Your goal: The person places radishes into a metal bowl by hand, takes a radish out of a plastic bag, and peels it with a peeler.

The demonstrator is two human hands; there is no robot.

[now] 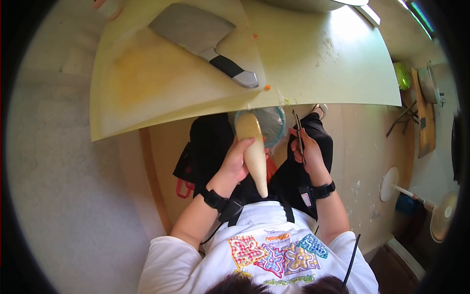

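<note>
A long pale root vegetable (255,157), thick at the top and tapering toward my body, lies in my left hand (237,159), whose fingers wrap round its side. My right hand (308,149) is closed on a slim metal peeler (298,128) that points up toward the table edge. The peeler and the vegetable are apart. Below both hands, a round bin with a blue rim (281,128) and a clear plastic liner stands on the floor, partly hidden by the vegetable and the table.
On the table (333,78) rest a cleaver (196,30), its handle toward me, and small orange bits. A metal bowl (303,4) shows at the far edge. To the right are a white fan (443,215), a wooden board (427,122) and a green object (402,76).
</note>
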